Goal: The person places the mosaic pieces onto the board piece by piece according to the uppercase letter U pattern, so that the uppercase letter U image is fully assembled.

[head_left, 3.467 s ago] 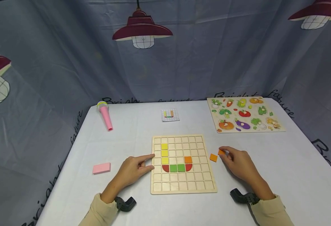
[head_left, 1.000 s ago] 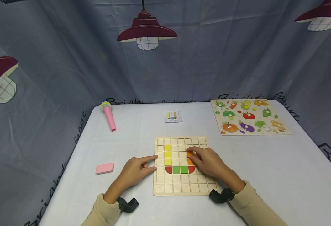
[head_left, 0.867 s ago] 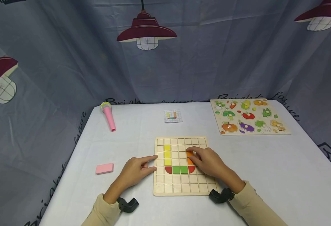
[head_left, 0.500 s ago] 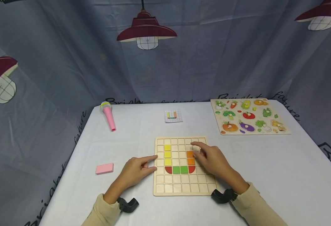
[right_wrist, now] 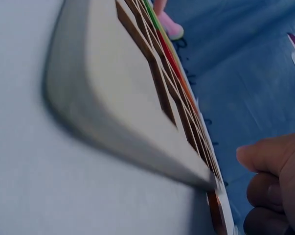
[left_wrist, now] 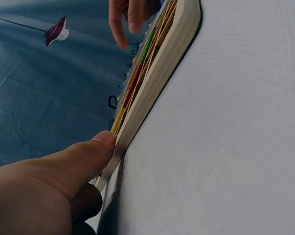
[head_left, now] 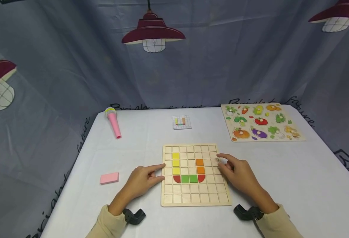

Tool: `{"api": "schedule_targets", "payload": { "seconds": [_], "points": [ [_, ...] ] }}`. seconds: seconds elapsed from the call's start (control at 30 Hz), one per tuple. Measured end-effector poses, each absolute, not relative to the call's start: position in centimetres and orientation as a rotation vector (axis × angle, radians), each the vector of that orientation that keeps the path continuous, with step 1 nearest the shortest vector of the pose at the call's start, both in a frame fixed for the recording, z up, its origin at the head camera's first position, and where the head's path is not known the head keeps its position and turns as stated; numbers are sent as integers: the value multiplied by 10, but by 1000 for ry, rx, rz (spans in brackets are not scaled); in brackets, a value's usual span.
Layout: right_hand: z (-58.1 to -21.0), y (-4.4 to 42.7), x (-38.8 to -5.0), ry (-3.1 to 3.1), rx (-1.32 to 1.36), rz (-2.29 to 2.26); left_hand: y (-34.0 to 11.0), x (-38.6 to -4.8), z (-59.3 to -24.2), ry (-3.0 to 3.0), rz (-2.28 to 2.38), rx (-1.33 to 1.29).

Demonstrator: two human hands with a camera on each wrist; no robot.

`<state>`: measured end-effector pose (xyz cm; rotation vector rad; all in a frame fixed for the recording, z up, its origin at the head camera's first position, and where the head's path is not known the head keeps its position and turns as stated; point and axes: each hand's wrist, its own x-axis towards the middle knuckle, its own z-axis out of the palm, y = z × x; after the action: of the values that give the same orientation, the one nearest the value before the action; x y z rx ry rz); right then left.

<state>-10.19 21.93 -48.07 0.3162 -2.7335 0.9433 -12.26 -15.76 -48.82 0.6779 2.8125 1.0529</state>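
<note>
In the head view my left hand [head_left: 143, 178] touches the left edge of a wooden grid board [head_left: 186, 198] with thumb and index finger. Set in the board are yellow square tiles [head_left: 175, 163], two green tiles [head_left: 189, 178], two red rounded tiles [head_left: 201, 178] and two orange tiles [head_left: 200, 166], forming a U. My right hand [head_left: 240, 173] is at the board's right edge, thumb and index finger apart, gripping nothing visible. A loose orange tile [right_wrist: 215, 213] shows beyond the board's edge in the right wrist view; my right hand hides it in the head view.
A card with a printed U pattern [head_left: 181, 122] lies behind the board. A vegetable puzzle board [head_left: 265, 124] lies at the back right. A pink toy microphone [head_left: 113, 123] is at the back left, and a pink block [head_left: 109, 178] lies left of my left hand.
My right hand put a second orange tile above the first, let go and moved right to the board's right edge. My left hand stays at the left edge.
</note>
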Motion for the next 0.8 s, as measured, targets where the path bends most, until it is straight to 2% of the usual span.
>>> {"api": "schedule_targets", "payload": {
  "seconds": [0.33,0.8],
  "points": [
    [-479,243,-93,-2855,224,863,-157,-122,-488,2812,1084,687],
    [-480,250,-88,-2942,106,820,-158,-122,-488,2820,1063,672]
  ]
}}
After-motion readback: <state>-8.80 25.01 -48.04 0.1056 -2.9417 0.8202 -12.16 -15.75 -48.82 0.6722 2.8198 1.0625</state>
